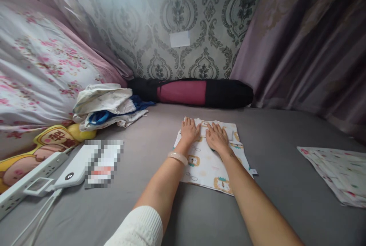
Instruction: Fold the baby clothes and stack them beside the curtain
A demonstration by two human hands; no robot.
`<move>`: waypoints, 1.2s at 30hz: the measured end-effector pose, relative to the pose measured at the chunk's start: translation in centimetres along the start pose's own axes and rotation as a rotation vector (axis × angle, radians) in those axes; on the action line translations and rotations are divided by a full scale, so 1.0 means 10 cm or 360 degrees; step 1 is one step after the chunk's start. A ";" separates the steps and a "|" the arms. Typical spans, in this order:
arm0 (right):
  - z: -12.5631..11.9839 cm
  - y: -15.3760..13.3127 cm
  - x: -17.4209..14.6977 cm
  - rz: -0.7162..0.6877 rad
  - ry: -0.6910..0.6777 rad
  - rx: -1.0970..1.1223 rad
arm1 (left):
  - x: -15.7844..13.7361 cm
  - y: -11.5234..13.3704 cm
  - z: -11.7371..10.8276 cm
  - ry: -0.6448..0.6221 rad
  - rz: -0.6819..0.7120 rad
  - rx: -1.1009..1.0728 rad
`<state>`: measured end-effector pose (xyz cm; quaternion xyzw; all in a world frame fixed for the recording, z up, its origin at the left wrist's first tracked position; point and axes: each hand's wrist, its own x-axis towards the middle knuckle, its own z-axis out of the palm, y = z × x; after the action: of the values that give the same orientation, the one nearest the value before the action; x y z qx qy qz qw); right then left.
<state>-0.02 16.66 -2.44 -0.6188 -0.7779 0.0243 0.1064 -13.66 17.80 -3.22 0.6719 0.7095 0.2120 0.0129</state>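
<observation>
A white cloth garment (204, 162) with an orange and teal animal print lies on the grey sheet, its far part folded over. My left hand (190, 130) rests flat on the far left of the garment, fingers stretched out. Close to it, my right hand (217, 136) presses flat on the folded strip at the far right, fingers also extended. A small white tag sticks out from the garment's right edge. Neither hand grasps the cloth; both palms face down on it.
A heap of crumpled clothes (107, 107) sits at the back left. Nearer are a power strip (34, 179), a white power bank (77, 166) with cables and a yellow plush (48, 143). Folded printed cloth (337, 173) lies right. A black and magenta roll (183, 93) lines the wall.
</observation>
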 end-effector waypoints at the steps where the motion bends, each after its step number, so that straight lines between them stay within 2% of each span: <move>1: 0.00 0.01 0.00 -0.0002 0.0005 -0.0004 | 0.01 -0.03 -0.01 -0.0023 -0.0009 0.0008; 7: 0.02 0.06 0.02 0.0062 0.0020 -0.0019 | 0.07 -0.12 0.03 -0.0116 -0.0011 0.0020; 12: 0.03 0.09 0.02 0.0103 0.0051 -0.0041 | 0.07 -0.11 0.06 -0.0084 -0.0058 0.0178; 22: 0.02 0.16 0.03 0.0316 0.0045 -0.0055 | 0.08 -0.09 0.06 -0.0161 -0.0102 0.0358; 27: -0.01 0.13 0.03 0.0305 0.0013 -0.0059 | 0.05 -0.11 0.06 -0.0060 -0.0023 0.0334; 31: -0.08 0.21 0.05 0.0257 -0.0043 -0.0025 | 0.02 -0.09 -0.01 0.0106 0.0067 0.0267; 34: -0.12 0.33 0.06 0.0244 0.0056 -0.0052 | 0.00 -0.07 -0.07 0.0222 0.0157 0.0229; 36: -0.12 0.41 0.05 0.0319 0.0126 -0.0084 | 0.00 -0.07 -0.07 0.0170 0.0180 0.0232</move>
<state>4.05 18.01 -1.94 -0.6965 -0.7078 -0.0100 0.1178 -14.53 17.56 -2.80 0.6977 0.6838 0.1957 -0.0858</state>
